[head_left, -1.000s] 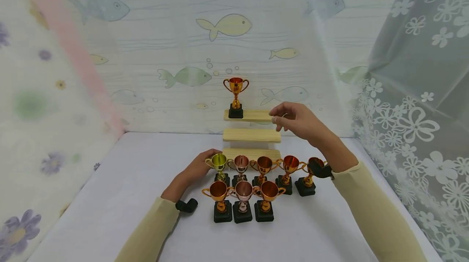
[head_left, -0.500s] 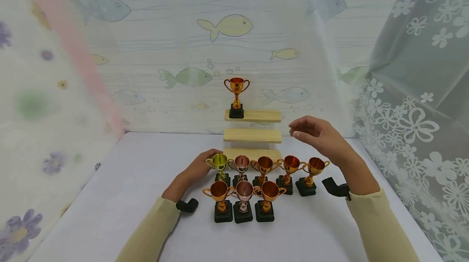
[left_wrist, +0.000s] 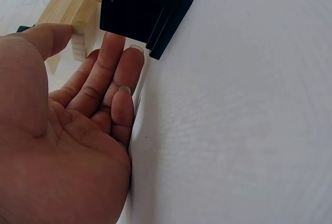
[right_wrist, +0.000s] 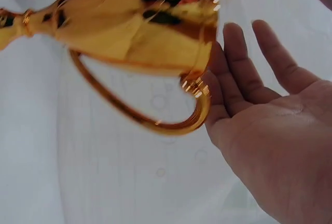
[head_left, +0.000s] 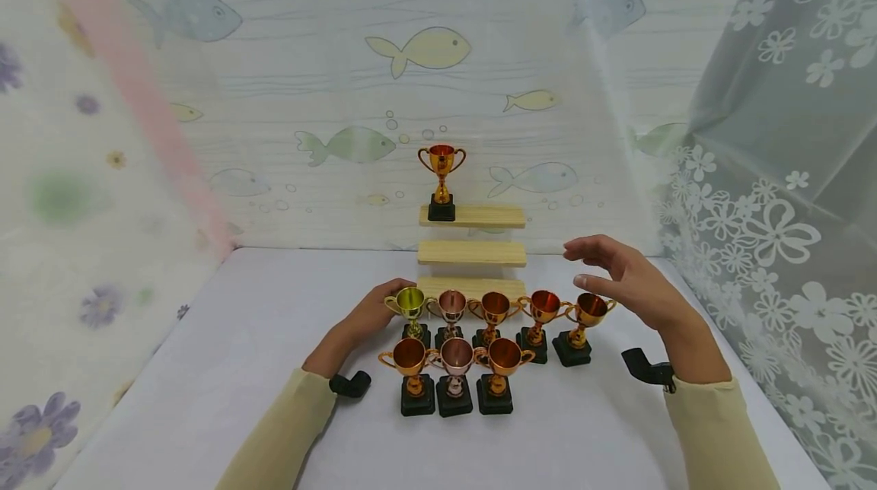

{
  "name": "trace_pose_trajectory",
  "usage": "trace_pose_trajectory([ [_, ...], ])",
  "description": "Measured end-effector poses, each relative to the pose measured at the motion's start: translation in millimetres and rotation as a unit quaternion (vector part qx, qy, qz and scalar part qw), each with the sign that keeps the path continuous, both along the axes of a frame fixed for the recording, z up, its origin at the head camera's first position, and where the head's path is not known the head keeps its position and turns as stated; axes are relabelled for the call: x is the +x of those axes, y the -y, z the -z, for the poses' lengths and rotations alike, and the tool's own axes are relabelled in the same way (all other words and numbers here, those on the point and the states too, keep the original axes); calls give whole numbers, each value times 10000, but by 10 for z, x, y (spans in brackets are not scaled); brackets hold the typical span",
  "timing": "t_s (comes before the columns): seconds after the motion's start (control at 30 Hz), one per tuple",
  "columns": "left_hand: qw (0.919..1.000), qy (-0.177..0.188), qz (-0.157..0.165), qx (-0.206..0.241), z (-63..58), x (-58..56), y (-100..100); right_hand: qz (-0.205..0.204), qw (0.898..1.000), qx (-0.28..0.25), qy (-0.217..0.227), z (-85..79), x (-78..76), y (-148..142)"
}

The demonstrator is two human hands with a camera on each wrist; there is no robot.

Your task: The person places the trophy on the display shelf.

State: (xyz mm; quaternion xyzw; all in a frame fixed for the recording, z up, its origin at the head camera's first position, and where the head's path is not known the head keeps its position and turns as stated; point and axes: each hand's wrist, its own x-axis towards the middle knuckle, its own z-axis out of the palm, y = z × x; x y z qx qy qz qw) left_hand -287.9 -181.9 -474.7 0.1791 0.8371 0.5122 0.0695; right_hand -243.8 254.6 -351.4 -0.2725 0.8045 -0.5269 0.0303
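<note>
Head view: the rightmost gold trophy [head_left: 589,313] stands upright, long axis vertical, on the white table [head_left: 274,322], just left of the right hand [head_left: 637,284], the nearer one, its thumb and fingers spread apart, gripping nothing. The left hand [head_left: 366,315], fingers loose, rests beside the yellow-gold trophy [head_left: 409,306], contact unclear. Behind, another trophy [head_left: 441,163] tops the wooden stand [head_left: 471,252].

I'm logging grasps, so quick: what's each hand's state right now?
Left hand: open, fingers relaxed, holding nothing, beside the yellow-gold trophy.
Right hand: open, holding nothing, near the rightmost trophy.
</note>
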Motion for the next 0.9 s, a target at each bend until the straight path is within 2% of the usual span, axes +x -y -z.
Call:
trace_pose_trajectory([
  [0.07,10000,4,-41,-38,92,-65,19,-131,9999,-13,41,52,-27,-48],
  [0.37,10000,29,-44,-52,108,-69,16,-601,9946,771,341,284,-140,-316],
  [0.57,9999,31,-78,-56,134,-79,22,-1051,9906,738,470,414,-209,-433],
  [0.77,9999,24,-84,-65,133,-80,16,-1658,9805,885,568,536,-276,-493],
  [0.9,10000,-47,-29,-64,133,-89,24,-1799,9766,1052,534,604,-298,-500],
])
